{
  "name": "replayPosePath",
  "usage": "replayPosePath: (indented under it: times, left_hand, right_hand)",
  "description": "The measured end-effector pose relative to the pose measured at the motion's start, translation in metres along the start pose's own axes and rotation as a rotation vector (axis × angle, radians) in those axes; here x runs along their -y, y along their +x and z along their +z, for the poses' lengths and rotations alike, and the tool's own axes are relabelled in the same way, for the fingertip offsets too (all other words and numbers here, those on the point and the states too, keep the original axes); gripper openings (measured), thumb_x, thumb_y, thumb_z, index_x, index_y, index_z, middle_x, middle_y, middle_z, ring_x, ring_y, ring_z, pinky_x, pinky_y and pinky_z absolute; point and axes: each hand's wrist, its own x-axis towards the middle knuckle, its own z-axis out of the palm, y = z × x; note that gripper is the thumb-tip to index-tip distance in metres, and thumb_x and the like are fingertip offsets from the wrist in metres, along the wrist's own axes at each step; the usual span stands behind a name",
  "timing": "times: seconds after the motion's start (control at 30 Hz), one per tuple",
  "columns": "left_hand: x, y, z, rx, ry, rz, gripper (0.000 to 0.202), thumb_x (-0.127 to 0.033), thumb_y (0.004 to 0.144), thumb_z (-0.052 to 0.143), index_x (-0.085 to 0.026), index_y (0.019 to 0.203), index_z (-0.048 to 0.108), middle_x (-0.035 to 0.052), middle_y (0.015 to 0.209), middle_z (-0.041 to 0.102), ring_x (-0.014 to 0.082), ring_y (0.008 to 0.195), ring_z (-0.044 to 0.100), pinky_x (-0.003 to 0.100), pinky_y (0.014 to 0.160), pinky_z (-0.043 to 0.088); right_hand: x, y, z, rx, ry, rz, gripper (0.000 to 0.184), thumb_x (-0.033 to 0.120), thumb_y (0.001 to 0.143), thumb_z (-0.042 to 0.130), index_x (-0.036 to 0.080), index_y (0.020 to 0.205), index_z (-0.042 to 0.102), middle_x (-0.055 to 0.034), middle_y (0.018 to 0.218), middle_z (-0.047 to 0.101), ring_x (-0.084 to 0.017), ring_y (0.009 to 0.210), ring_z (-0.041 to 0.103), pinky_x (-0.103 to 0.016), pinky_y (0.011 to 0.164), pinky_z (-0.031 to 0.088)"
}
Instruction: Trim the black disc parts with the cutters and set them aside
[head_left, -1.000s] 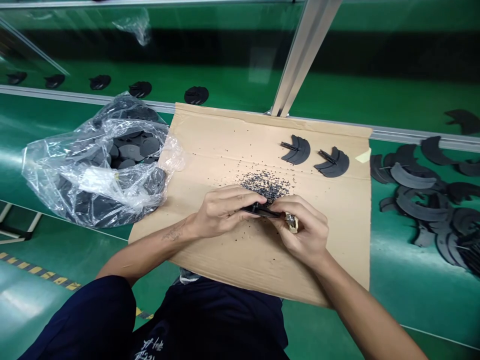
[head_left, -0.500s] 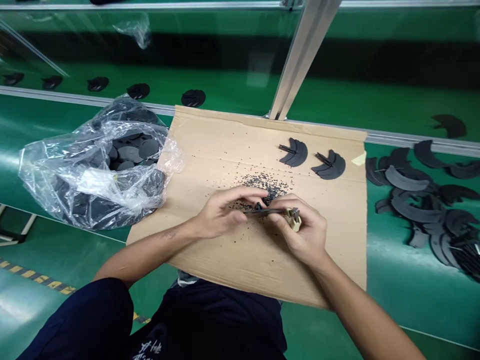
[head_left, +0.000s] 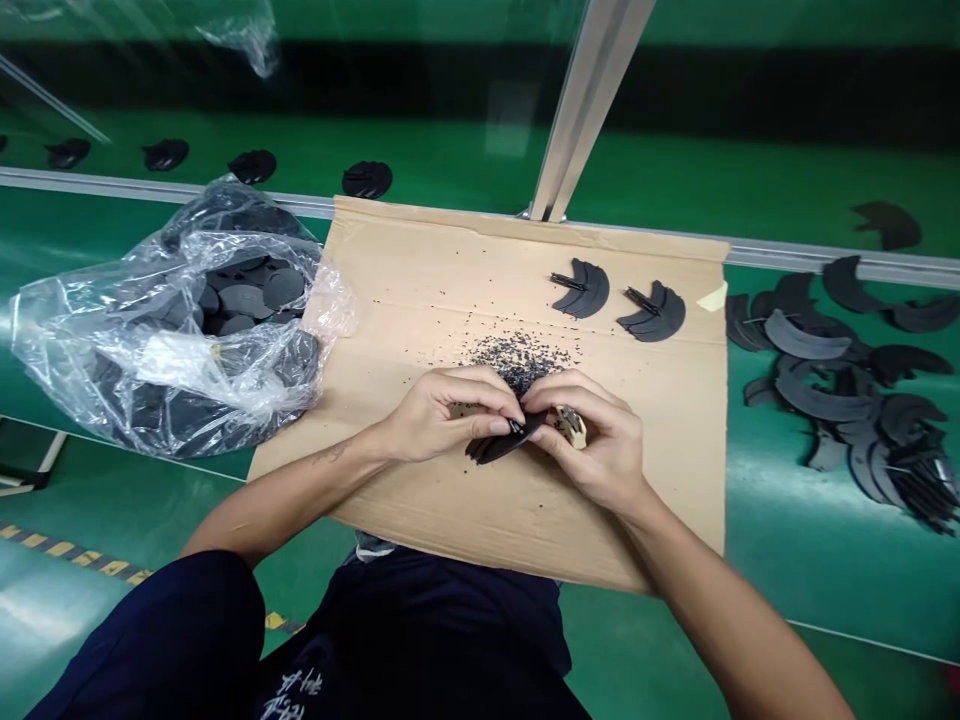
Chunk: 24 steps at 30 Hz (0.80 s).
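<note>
Head view: at left a clear bag (head_left: 82, 325) of dark discs (head_left: 244, 300) sits on the worktop (head_left: 780, 540); over the cardboard (head_left: 450, 510), the left hand (head_left: 427, 415) pinches a black part (head_left: 499, 445) between its fingers; the right hand (head_left: 604, 440) has fingers closed around that part and a cream tool (head_left: 574, 428); curved pieces (head_left: 821, 390) lie heaped at right

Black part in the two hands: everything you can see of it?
The black part is thin, dark and matte, perhaps plastic or rubber, with a curved lower edge. It's held tilted over the cardboard, on the near side of the loose black bits. The left hand and right hand both pinch it; fingers hide its full outline.
</note>
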Motion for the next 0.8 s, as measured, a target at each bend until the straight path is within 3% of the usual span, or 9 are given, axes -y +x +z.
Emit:
replayPosePath:
  times: [0.2,0.3,0.37,0.43,0.57,0.7,0.8]
  left_hand:
    - [-0.004,0.0,-0.003,0.062,0.041,0.039,0.021,-0.035,0.096,0.065,-0.019,0.095,0.078,0.0074,0.089,0.076,0.0141,0.083,0.07,0.027,0.076,0.059]
    - [-0.002,-0.001,0.001,0.057,0.003,0.009,0.041,-0.052,0.099,0.054,-0.018,0.11,0.074,0.0105,0.102,0.075,0.0168,0.094,0.071,0.031,0.084,0.059]
    - [0.0,-0.002,0.006,0.026,0.028,0.008,0.052,-0.06,0.092,0.06,-0.018,0.123,0.068,0.0127,0.115,0.072,0.0197,0.105,0.069,0.034,0.091,0.058]
    - [0.004,-0.004,0.01,-0.043,0.091,-0.007,0.05,-0.052,0.089,0.069,-0.019,0.126,0.066,0.0118,0.119,0.072,0.02,0.109,0.069,0.034,0.095,0.057]
    - [0.009,-0.004,0.005,-0.202,0.145,-0.096,0.029,-0.033,0.094,0.067,-0.017,0.119,0.067,0.0086,0.114,0.075,0.0161,0.103,0.072,0.029,0.09,0.059]
    - [0.01,0.0,-0.007,-0.28,0.179,-0.106,0.026,-0.031,0.092,0.071,-0.014,0.111,0.069,0.0081,0.108,0.075,0.0144,0.097,0.072,0.027,0.086,0.06]
    - [0.01,0.002,-0.011,-0.29,0.223,-0.075,0.021,-0.028,0.092,0.07,-0.015,0.109,0.072,0.008,0.108,0.075,0.015,0.1,0.071,0.03,0.09,0.059]
  right_hand:
    - [-0.001,0.0,0.001,0.036,0.005,-0.002,0.024,0.044,0.088,0.073,0.02,0.088,0.07,-0.007,0.088,0.07,-0.019,0.079,0.067,-0.035,0.071,0.057]
    - [0.001,0.001,0.002,-0.042,-0.023,0.034,0.019,0.039,0.09,0.071,0.021,0.088,0.067,-0.0056,0.087,0.067,-0.018,0.079,0.065,-0.035,0.072,0.055]
    - [0.001,0.001,0.002,-0.082,-0.058,0.073,0.019,0.039,0.091,0.069,0.021,0.088,0.065,-0.0051,0.087,0.066,-0.018,0.08,0.063,-0.034,0.073,0.053]
    - [0.0,0.001,0.001,-0.076,-0.088,0.139,0.02,0.041,0.092,0.067,0.021,0.092,0.063,-0.0035,0.085,0.062,-0.017,0.077,0.059,-0.033,0.07,0.051]
    - [-0.003,-0.001,-0.009,-0.042,-0.062,0.251,0.035,0.043,0.09,0.068,0.026,0.114,0.049,0.0014,0.084,0.051,-0.014,0.071,0.051,-0.028,0.064,0.047]
    - [-0.006,0.0,-0.021,0.052,-0.12,0.222,0.05,0.043,0.087,0.071,0.027,0.124,0.041,-0.0004,0.093,0.05,-0.014,0.076,0.052,-0.029,0.066,0.048]
    - [-0.007,0.003,-0.023,0.012,-0.25,0.119,0.043,0.038,0.088,0.07,0.026,0.123,0.048,-0.0048,0.104,0.054,-0.018,0.088,0.057,-0.033,0.075,0.052]
